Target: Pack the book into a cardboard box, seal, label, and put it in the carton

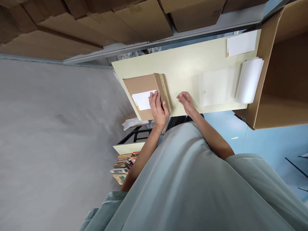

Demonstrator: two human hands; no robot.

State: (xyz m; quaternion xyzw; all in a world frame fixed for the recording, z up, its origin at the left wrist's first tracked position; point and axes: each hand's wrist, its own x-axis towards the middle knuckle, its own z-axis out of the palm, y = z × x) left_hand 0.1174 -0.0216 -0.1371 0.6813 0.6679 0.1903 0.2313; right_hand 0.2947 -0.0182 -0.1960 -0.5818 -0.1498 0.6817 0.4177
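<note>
Shirt: a pale grey-green one (pixel 192 179), nearest to view, its front just short of the desk (pixel 178 69).
Left hand: this hand (pixel 158 108) lies palm down over the parcel, its fingers laid out flat and its thumb held apart.
Right hand: this hand (pixel 186 101) hovers just above or touches the desk, which I cannot tell; fingers and thumb draw toward each other. A tiny pale spot shows at the tips, too small to tell whether it is pinched.
Parcel: the brown parcel (pixel 141 84) lies flat at the desk's left end, under the left hand and to the left of the right hand, apart from the latter.
Label: the white label (pixel 141 100) lies on the parcel's top, its right end beneath the left fingertips; a yellow mark sits in one corner.
Strip: a white strip (pixel 216 85) stretches over the desk from the roll (pixel 249 80), its loose end to the right of the right hand.
Second label: another white one (pixel 242 44) lies beyond the roll, at the desk's far right corner.
Open box: a big brown one (pixel 268 67) stands at the desk's right end.
Back: cartons (pixel 144 19) line a shelf (pixel 125 47) beyond the desk.
</note>
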